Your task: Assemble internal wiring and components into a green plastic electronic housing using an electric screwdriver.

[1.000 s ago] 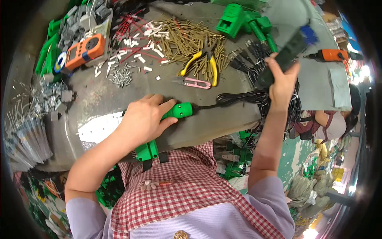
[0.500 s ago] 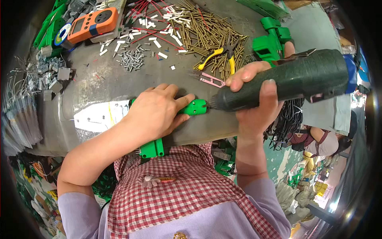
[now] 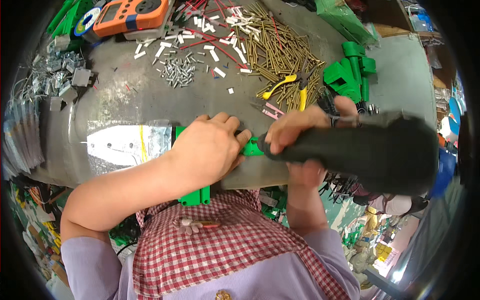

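Note:
My left hand is closed over a green plastic housing at the front of the table, pressing it down; most of the housing is hidden under the palm. Its squared green end sticks out below my wrist, over the table edge. In my right hand lies a thick dark electric screwdriver, held level, with a blue rear end. The screwdriver's nose meets the right end of the housing; the bit itself is hidden. Motion blurs the screwdriver and the right fingers.
Yellow-handled pliers and pink snips lie beside a pile of brass-coloured rods. Silver screws are heaped at mid-table. An orange multimeter stands at the far left, grey metal parts nearer, green housings at the right.
The screwdriver's nose has come up against the housing's right end, its rear has dropped nearer to me, and my right fingers have shifted toward its nose. The whole view has shifted slightly.

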The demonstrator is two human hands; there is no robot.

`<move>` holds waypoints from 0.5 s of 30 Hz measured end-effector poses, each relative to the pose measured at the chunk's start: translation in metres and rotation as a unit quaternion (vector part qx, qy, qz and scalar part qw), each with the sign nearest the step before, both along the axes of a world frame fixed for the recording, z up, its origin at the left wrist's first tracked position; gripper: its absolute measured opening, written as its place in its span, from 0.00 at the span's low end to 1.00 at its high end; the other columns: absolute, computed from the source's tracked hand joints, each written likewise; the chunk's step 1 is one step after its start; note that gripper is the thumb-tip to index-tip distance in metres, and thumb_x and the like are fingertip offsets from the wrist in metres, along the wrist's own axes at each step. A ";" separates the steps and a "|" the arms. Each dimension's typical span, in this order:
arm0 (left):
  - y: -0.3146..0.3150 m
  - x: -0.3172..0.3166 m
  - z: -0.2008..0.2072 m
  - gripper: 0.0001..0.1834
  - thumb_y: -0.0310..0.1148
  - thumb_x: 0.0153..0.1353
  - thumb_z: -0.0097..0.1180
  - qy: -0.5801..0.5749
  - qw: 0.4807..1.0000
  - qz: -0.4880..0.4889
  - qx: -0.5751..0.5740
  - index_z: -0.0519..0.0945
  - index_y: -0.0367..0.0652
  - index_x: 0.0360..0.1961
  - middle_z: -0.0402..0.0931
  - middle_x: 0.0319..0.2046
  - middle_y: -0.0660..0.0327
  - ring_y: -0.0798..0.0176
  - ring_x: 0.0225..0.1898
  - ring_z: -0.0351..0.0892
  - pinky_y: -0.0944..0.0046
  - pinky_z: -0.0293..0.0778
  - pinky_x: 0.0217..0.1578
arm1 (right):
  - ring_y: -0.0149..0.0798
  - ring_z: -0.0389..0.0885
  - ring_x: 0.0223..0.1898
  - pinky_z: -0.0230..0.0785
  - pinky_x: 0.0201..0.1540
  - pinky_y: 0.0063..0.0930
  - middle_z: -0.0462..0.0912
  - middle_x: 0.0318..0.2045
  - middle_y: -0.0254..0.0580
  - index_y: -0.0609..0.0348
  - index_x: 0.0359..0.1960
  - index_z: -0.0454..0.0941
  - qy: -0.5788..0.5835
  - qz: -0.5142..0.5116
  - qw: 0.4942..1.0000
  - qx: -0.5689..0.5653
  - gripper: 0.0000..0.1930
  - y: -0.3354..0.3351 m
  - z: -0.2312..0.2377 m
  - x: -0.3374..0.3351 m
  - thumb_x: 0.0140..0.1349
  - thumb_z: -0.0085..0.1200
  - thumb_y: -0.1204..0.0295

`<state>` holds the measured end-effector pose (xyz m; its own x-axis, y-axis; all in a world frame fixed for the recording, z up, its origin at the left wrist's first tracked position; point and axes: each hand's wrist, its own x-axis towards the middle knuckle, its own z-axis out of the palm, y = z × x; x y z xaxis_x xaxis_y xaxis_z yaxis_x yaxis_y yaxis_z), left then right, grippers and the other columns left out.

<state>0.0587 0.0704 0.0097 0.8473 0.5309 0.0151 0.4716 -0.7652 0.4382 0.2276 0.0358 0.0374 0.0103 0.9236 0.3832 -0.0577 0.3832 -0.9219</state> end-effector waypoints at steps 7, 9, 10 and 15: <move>-0.007 0.007 0.000 0.15 0.41 0.55 0.56 0.022 1.000 0.014 -0.010 0.77 0.44 0.39 0.74 0.34 0.61 0.60 0.42 0.76 0.59 0.73 0.38 | 0.40 0.75 0.22 0.71 0.27 0.33 0.74 0.25 0.44 0.56 0.62 0.53 -0.057 0.035 0.998 -0.022 0.41 -0.009 -0.007 0.002 0.54 0.63 0.51; -0.006 0.008 0.001 0.14 0.42 0.56 0.56 0.016 1.000 0.007 -0.015 0.77 0.44 0.38 0.75 0.35 0.61 0.60 0.42 0.76 0.60 0.73 0.38 | 0.42 0.78 0.27 0.72 0.36 0.32 0.76 0.27 0.46 0.54 0.65 0.47 -0.033 -0.001 0.999 -0.003 0.42 -0.010 -0.002 0.002 0.57 0.61 0.53; -0.006 0.008 -0.002 0.14 0.42 0.56 0.56 0.014 1.000 0.007 -0.014 0.77 0.44 0.38 0.75 0.35 0.61 0.60 0.42 0.76 0.60 0.73 0.38 | 0.43 0.79 0.30 0.72 0.40 0.31 0.77 0.28 0.47 0.53 0.67 0.45 -0.021 -0.019 1.000 0.009 0.43 -0.010 0.001 0.002 0.59 0.60 0.55; -0.008 0.005 -0.007 0.20 0.44 0.54 0.58 0.018 0.999 0.020 0.017 0.77 0.45 0.45 0.73 0.35 0.61 0.59 0.40 0.75 0.61 0.74 0.37 | 0.40 0.79 0.26 0.74 0.35 0.33 0.78 0.24 0.43 0.62 0.59 0.54 0.078 -0.029 0.995 0.051 0.44 -0.025 0.014 -0.003 0.52 0.64 0.48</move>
